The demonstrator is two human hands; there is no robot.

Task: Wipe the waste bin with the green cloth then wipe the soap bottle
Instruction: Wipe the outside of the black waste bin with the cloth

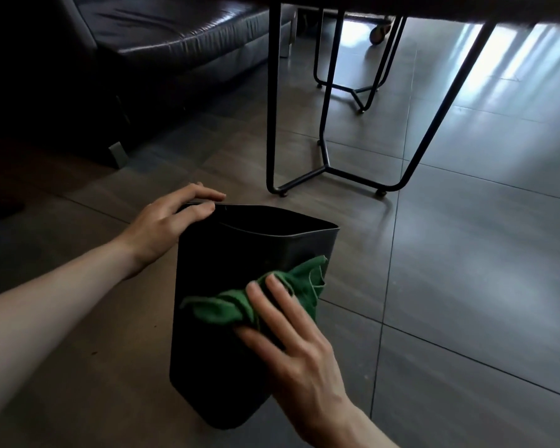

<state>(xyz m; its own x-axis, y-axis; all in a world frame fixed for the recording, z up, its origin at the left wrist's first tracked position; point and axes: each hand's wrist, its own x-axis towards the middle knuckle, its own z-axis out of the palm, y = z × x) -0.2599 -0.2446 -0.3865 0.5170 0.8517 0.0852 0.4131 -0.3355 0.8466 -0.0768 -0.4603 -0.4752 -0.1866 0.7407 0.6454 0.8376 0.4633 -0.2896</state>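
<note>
A black rectangular waste bin (227,263) stands upright on the tiled floor in the lower middle of the head view. My left hand (168,221) grips its far left rim corner, fingers curled over the edge. My right hand (291,337) presses a crumpled green cloth (291,286) flat against the bin's near side wall, about halfway up. Part of the cloth sticks out past the bin's right edge. The soap bottle is not in view.
A dark leather sofa (162,46) fills the upper left. Black metal table legs (324,169) stand just behind the bin, under a tabletop edge at the frame's top. Grey floor tiles (466,253) stretch to the right.
</note>
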